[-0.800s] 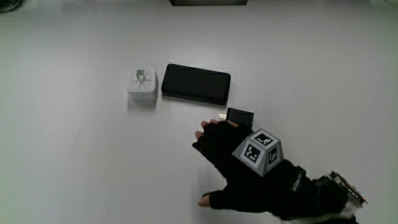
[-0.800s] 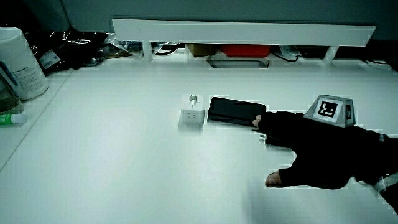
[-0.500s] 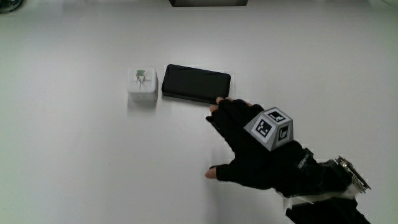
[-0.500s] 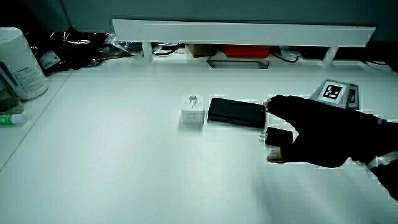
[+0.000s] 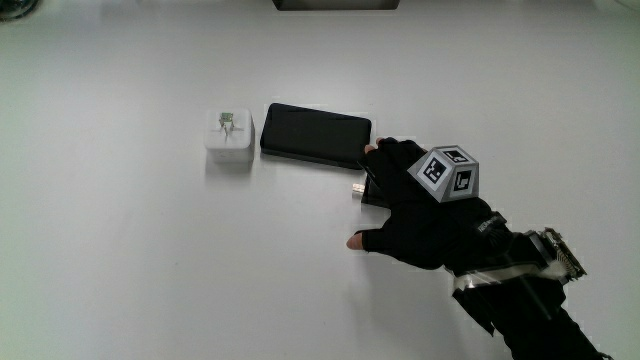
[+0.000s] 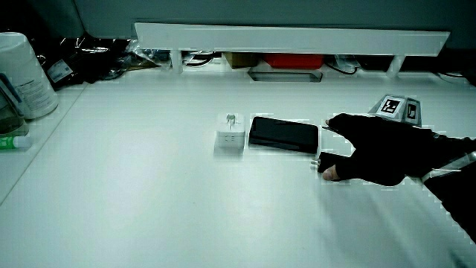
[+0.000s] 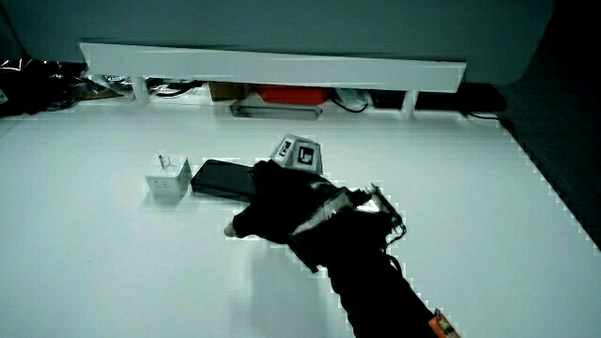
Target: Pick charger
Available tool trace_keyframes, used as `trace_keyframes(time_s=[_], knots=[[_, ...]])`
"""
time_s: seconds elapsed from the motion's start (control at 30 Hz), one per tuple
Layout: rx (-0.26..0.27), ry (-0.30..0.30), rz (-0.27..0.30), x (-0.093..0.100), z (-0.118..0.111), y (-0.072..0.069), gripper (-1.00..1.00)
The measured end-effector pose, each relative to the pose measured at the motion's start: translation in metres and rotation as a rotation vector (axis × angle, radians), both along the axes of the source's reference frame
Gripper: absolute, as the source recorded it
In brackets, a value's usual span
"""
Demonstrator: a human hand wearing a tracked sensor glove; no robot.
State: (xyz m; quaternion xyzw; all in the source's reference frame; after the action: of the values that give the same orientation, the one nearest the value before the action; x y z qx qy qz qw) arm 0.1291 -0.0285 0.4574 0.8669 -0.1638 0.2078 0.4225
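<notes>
Where the main view looks straight down, the hand (image 5: 415,215) lies flat across the charger (image 5: 368,192), which sits just nearer the person than one end of the phone (image 5: 312,133). Fingers are extended and laid over the charger's top. One fingertip (image 5: 372,150) touches the phone's edge. The thumb is spread wide and rests on the table (image 5: 120,260), clear of the charger. No closed grip shows; the hand covers rather than clasps. The cube (image 5: 450,172) stands up on the hand's back.

Only a strip of the charger's black body and its small metal plug show past the fingers. The plug end points along the phone's near edge, toward the adapter (image 5: 228,130). The long axis appears to run parallel to the phone's.

In a side view the hand (image 6: 372,152) is low on the table and a small dark corner of the charger (image 6: 318,159) peeks out by the thumb. The phone (image 6: 282,134) and adapter (image 6: 230,132) lie side by side, close together, prongs up. In a side view the hand (image 7: 277,207) and forearm hide the charger wholly. The phone (image 7: 221,178) and adapter (image 7: 166,183) show clearly there.

A pale container (image 6: 22,74) stands at the table's edge, well apart from the hand.
</notes>
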Motion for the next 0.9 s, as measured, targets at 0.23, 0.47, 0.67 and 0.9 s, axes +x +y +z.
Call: trace_keyframes(time_s=[0.23, 0.47, 0.67, 0.9], knots=[[-0.053, 0.066, 0.032, 0.009, 0.034, -0.005, 0.0], [-0.095, 0.094, 0.074, 0.019, 0.054, -0.008, 0.0], [-0.117, 0.117, 0.091, 0.023, 0.071, -0.009, 0.0], [-0.145, 0.127, 0.111, 0.028, 0.084, -0.01, 0.0]])
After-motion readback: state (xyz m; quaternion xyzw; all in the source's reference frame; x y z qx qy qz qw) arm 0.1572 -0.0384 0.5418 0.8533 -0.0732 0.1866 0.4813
